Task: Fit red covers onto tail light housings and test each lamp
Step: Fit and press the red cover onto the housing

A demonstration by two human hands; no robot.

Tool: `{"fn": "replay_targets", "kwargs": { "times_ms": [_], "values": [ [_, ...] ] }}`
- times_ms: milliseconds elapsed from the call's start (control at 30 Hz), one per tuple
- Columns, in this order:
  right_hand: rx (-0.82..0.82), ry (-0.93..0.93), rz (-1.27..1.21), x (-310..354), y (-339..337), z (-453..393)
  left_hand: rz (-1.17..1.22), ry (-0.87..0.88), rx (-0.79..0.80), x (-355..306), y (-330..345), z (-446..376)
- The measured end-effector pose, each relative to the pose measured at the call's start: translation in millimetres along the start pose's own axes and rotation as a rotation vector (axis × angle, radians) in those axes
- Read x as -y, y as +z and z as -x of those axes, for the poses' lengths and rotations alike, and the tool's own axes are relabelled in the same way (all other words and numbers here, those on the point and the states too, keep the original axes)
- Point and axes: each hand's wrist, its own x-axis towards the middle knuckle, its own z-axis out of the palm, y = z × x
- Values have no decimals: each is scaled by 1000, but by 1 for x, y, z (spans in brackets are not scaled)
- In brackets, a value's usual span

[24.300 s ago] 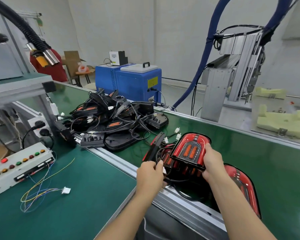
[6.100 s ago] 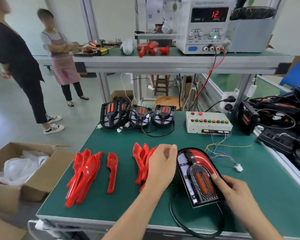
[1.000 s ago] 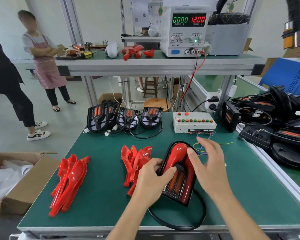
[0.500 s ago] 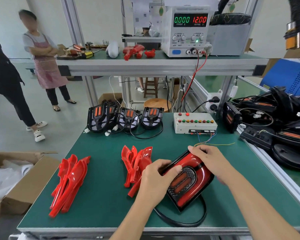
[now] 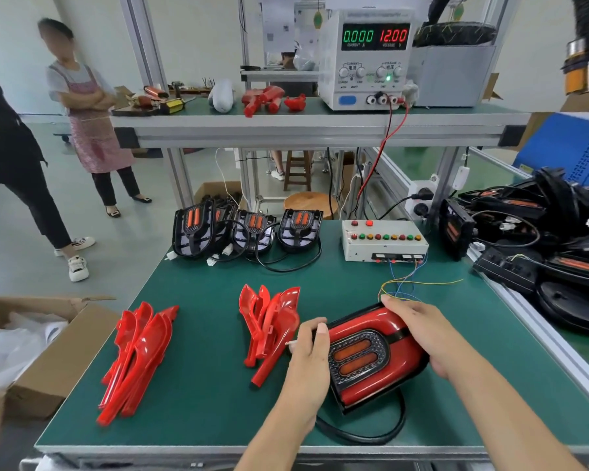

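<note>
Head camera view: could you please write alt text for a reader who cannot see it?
Two hands hold a tail light with red covers fitted, flat on a green bench: the left hand grips its left edge, the right hand lies over its far right side. Two piles of loose covers lie to the left; bare housings, a switch box and a power supply stand behind.

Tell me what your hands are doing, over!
Both hands, left and right, grip the tail light. Red cover on. Not plugged into test box. Nothing blocking.
</note>
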Motion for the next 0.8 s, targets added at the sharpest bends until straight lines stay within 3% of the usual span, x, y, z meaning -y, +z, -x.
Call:
{"fn": "replay_targets", "kwargs": {
  "times_ms": [500,800],
  "values": [
    [-45,-130,138,-3,-5,10,305,-32,25,14,14,-10],
    [43,-95,24,-3,-12,11,408,-16,7,17,14,-14]
  ]
}}
